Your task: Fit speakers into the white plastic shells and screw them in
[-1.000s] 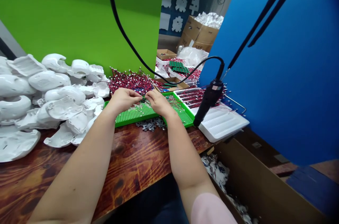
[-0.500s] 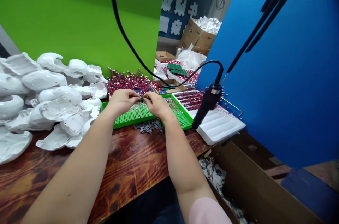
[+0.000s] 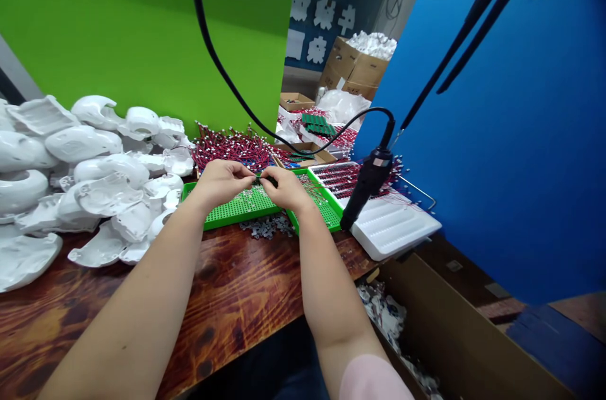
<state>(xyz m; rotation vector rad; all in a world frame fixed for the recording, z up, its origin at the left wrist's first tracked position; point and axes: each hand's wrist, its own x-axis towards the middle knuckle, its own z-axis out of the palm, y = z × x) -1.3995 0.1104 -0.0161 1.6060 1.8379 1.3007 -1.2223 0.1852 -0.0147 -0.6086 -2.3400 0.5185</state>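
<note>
Left hand (image 3: 224, 184) pinches dark part (image 3: 258, 180); right hand (image 3: 286, 188) does too.

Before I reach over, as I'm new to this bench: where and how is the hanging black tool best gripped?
Probably around the middle of the black tool, right hand coming from its left. The body is long and slim, hanging tilted with its lower end to the left; the cord joins the top, so leave that end free.

Your bench (image 3: 246, 286) is glossy, grained wood; the shells (image 3: 85, 142) look smooth, shiny plastic, your sleeve (image 3: 372, 381) matt cloth.
</note>
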